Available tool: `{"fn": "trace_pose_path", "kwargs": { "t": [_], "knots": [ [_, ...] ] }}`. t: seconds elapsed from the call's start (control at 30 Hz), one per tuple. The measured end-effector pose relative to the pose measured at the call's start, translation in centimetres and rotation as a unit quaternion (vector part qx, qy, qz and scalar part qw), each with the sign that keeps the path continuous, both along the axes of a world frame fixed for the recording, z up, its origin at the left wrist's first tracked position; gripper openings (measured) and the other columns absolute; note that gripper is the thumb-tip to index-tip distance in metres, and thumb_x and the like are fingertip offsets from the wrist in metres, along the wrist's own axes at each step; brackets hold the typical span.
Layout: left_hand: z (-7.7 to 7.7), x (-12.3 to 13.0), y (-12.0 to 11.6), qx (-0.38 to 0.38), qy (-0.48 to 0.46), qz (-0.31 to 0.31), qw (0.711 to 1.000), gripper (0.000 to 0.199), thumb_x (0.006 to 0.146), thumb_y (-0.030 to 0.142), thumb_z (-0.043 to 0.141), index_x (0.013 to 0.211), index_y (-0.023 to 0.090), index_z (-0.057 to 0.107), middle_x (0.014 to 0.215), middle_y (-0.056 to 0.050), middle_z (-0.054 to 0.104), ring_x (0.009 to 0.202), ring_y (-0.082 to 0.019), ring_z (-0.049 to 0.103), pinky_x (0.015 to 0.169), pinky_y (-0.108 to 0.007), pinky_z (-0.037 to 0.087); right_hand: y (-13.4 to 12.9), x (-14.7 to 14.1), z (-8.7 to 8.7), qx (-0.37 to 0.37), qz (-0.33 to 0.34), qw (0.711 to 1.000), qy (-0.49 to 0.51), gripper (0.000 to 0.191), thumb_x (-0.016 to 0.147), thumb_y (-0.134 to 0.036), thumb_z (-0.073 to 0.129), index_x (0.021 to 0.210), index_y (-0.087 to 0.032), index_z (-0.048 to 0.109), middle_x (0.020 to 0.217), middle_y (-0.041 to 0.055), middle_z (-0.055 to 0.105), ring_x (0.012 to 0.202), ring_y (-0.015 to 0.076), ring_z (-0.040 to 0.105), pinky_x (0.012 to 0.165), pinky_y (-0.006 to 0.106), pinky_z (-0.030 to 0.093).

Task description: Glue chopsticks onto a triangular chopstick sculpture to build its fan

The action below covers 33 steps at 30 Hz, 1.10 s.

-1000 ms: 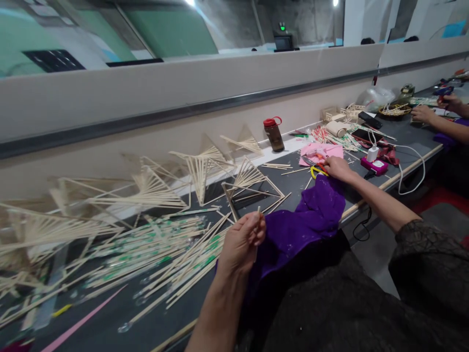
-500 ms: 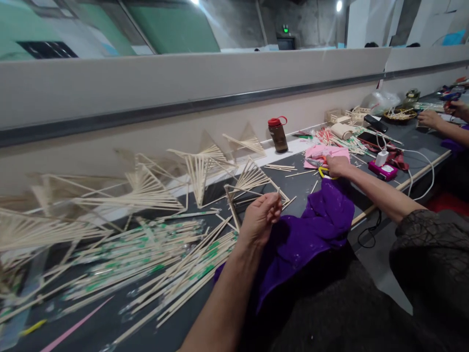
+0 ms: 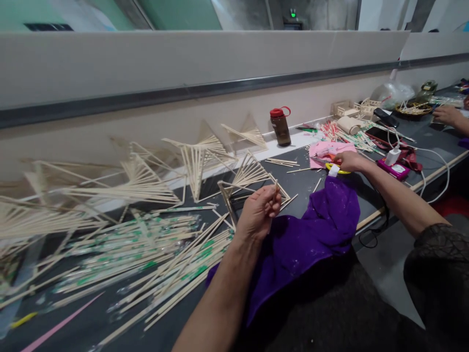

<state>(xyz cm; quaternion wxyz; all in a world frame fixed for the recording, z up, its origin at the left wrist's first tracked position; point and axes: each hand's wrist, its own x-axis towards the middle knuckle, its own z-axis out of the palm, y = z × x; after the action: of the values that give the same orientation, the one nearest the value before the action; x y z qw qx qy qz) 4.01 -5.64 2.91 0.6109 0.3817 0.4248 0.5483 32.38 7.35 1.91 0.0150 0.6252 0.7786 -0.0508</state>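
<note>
Left hand is pinched shut on a short bamboo stick, holding it up just above the purple cloth that hangs off the table edge into the lap. Right hand is stretched out beyond the far end of that cloth, fingers curled down over a yellow-handled tool lying by some pink paper; can't tell if it's properly gripped yet or just touched.

Looks to me like the stick is waiting to be trimmed or worked on, and this is the fetch-the-tool bit. If so, bringing the two together would need a firm grip on the tool and the stick kept steady, since it's thin and only its tip pokes out of the fingers.

Left of the cloth there's a heap of wrapped chopsticks, and behind it a row of fan-shaped stick frames. Farther back from the cloth, a brown bottle with a red cap. Someone else's hand works well beyond it, far right.
</note>
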Motion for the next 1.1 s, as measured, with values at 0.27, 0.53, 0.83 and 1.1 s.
{"fn": "trace_pose_path", "kwargs": {
  "t": [0.27,0.53,0.83,1.1],
  "knots": [
    [0.0,0.6,0.7,-0.004,0.002,0.007,1.000,0.038,0.050,0.036,0.084,0.064,0.013,0.058,0.055,0.005,0.051,0.039,0.000,0.035,0.033,-0.011,0.021,0.7,-0.2,0.4,-0.046,0.049,0.996,0.064,0.048,0.080,-0.038,0.062,0.126,-0.023,0.062,0.125,0.0079,0.065,0.105,0.0256,0.062,0.082,0.030,0.045],
    [0.4,0.8,0.4,-0.005,0.023,0.019,1.000,0.036,0.053,0.036,0.083,0.067,0.013,0.058,0.055,0.004,0.052,0.039,-0.001,0.035,0.034,-0.012,0.019,-1.3,-1.8,0.5,-0.047,0.121,0.946,0.297,0.070,0.068,-0.036,0.075,0.132,-0.016,0.053,0.099,0.0068,0.068,0.081,0.0172,0.060,0.072,0.027,0.045],
    [3.1,0.5,-0.6,0.116,0.038,0.117,0.986,0.033,0.055,0.039,0.080,0.064,0.015,0.060,0.053,0.004,0.052,0.040,-0.003,0.036,0.036,-0.016,0.019,-6.2,-9.6,1.7,-0.031,0.290,0.713,0.638,0.071,0.075,-0.029,0.067,0.139,-0.033,0.037,0.081,-0.0047,0.051,0.066,0.0095,0.048,0.062,0.025,0.042],
    [2.6,-3.5,-2.8,0.157,0.086,0.231,0.956,0.032,0.056,0.039,0.081,0.068,0.016,0.061,0.053,0.004,0.053,0.040,-0.004,0.036,0.037,-0.018,0.021,-8.0,-12.5,-0.7,-0.024,0.303,0.818,0.489,0.070,0.066,-0.029,0.074,0.129,-0.026,0.045,0.091,-0.0018,0.056,0.074,0.0118,0.052,0.072,0.029,0.044]
  ]
}}
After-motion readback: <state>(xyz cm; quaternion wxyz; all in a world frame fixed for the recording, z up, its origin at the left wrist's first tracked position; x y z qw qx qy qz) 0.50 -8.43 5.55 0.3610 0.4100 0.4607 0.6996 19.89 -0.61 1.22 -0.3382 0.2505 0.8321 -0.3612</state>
